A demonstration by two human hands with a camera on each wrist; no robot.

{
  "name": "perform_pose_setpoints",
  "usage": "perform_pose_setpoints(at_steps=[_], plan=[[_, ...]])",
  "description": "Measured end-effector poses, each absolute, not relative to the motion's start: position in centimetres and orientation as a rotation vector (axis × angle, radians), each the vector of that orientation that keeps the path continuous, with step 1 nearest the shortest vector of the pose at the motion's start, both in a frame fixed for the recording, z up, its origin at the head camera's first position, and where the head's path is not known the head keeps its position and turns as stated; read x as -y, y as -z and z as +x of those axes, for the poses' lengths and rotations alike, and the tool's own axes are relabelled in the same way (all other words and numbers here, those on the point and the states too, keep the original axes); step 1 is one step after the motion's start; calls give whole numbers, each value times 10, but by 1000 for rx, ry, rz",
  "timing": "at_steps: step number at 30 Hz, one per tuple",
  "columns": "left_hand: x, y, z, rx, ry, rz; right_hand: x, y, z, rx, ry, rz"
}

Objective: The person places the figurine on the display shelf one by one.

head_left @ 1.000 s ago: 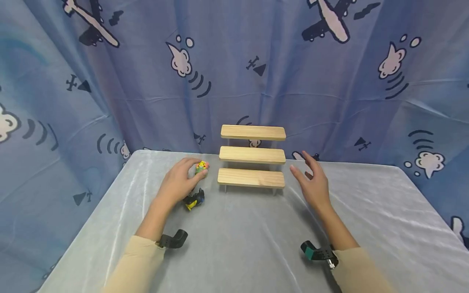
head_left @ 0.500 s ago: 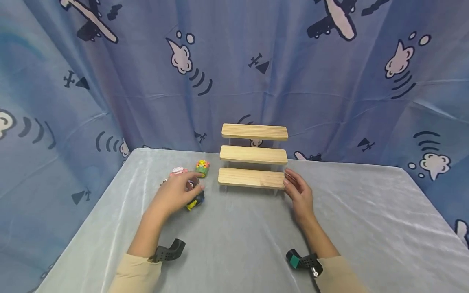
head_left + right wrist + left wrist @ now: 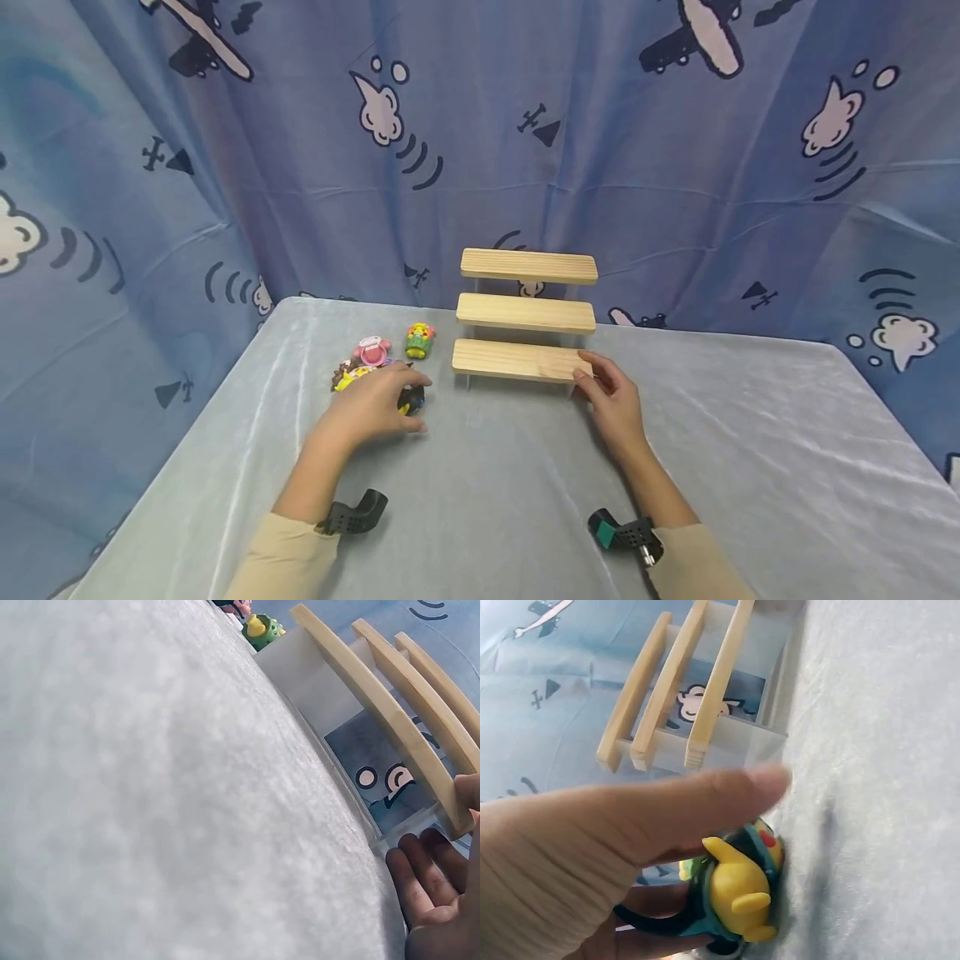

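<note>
A three-tier wooden display shelf (image 3: 517, 358) with clear side panels stands on the cloth-covered table. My right hand (image 3: 617, 408) holds the right end of its lowest plank, and in the right wrist view several fingers (image 3: 427, 877) lie below that plank by the side panel. My left hand (image 3: 367, 408) reaches over a toy figurine (image 3: 739, 892), yellow with a dark teal hood. Its thumb and index finger are spread on either side of the toy. In the left wrist view the thumb (image 3: 735, 787) stands apart from the toy, which lies tilted near the cloth.
A green and yellow figurine (image 3: 419, 341) stands left of the shelf. Beside it lie a pink figurine (image 3: 372, 350) and a brown and yellow one (image 3: 347, 375), partly behind my left hand. A blue patterned curtain (image 3: 480, 150) hangs behind the table.
My right hand has come in from the right onto the shelf's end. My left hand has drawn back from the green and yellow figurine to the dark-hooded one, uncovering the pink one.
</note>
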State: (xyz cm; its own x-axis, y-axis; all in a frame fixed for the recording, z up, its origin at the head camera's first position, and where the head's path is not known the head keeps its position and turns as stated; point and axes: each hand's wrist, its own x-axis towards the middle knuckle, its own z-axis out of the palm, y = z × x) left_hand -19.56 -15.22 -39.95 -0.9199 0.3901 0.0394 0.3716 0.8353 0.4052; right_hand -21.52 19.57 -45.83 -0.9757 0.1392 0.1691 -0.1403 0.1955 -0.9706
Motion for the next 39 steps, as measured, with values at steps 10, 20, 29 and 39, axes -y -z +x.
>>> perform_pose_setpoints(at_steps=[10,20,29,39], plan=[[155,410,-200,-2994,-750,701,-195,457,-215,2263,-1854,6],[151,419,-208,-2795,-1321,506,-196,458,-217,2273,-1806,1],[150,416,-207,-2914,-1087,505,-196,454,-216,2240,-1831,16],[138,418,-203,-3162,-569,510,-194,457,-213,2273,-1822,-18]])
